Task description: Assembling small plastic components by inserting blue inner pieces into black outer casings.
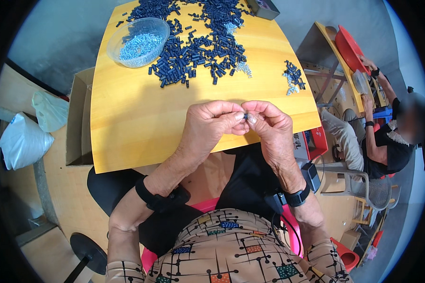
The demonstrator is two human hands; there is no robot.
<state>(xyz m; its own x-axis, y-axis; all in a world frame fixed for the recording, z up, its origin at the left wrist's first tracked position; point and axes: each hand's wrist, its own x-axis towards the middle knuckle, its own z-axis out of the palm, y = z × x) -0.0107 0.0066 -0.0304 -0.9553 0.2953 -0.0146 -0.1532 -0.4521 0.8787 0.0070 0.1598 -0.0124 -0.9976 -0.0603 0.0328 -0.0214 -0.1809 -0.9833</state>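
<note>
My left hand and my right hand meet above the front part of the yellow table. Between their pinched fingertips is a small dark piece, mostly covered by the fingers, so its exact kind is hidden. Beyond the hands lies a wide spread of small black cylindrical pieces. A clear round plastic bowl at the far left contains many tiny silvery metal parts. Some silvery parts also lie along the right side of the black spread.
A small group of black and silvery pieces lies near the table's right edge. A dark box stands at the far edge. A cardboard box is left of the table. Rightward, another person sits reaching toward a red basin.
</note>
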